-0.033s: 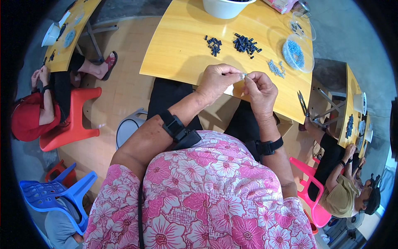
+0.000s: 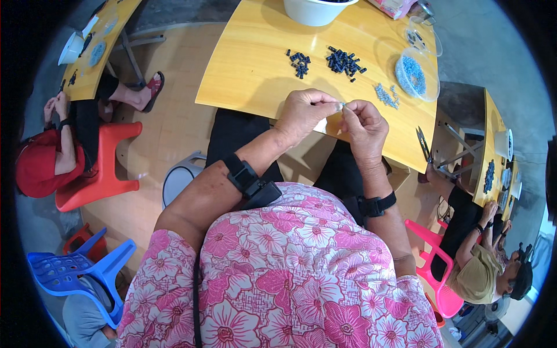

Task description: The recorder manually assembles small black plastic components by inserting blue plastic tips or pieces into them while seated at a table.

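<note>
My left hand (image 2: 307,115) and my right hand (image 2: 365,126) meet fingertip to fingertip above the near edge of the table (image 2: 238,81). Between the pinched thumbs and forefingers is a tiny pale blue-green piece (image 2: 343,105). Most of it is covered by the fingers, so its exact shape is hidden. Beyond my hands lie a small pile of short black cylindrical parts (image 2: 300,64) and a larger pile of similar black parts (image 2: 343,61). To the right of them is a scatter of small grey-blue pieces (image 2: 387,96).
A clear round tub (image 2: 411,75) of light blue pieces stands right, with black-handled snips (image 2: 424,144) at the table's right edge. A white basin (image 2: 318,13) with black parts sits at the back. Co-workers sit at tables left and right; a blue chair (image 2: 93,267) stands lower left.
</note>
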A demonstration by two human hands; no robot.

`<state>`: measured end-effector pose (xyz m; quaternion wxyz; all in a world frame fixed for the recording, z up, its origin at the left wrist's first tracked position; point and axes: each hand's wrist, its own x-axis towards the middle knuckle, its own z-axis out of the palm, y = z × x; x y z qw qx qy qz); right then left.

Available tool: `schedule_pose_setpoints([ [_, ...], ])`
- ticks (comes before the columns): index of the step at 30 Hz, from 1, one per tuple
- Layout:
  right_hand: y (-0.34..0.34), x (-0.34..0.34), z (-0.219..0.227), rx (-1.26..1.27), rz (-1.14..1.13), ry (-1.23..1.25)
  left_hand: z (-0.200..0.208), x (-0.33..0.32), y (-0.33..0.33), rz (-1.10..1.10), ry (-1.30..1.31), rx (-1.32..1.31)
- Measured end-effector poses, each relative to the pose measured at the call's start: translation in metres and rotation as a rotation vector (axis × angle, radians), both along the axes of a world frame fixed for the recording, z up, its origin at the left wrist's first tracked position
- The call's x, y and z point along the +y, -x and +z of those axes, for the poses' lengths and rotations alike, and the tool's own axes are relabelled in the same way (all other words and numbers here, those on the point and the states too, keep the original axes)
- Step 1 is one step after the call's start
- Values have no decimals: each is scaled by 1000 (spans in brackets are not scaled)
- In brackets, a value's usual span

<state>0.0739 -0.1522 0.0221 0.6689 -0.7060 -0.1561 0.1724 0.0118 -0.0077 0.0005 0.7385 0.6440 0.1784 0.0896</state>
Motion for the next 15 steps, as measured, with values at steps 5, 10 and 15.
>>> schedule_pose_setpoints([
  [5,2,1,3,73,-2,-23,9,4,2,-9,-213,-83],
  [10,2,3,6,234,39,-60,12,5,2,51,-431,-197],
  [15,1,1,11,373,84,-116,9,10,2,28,-478,-234],
])
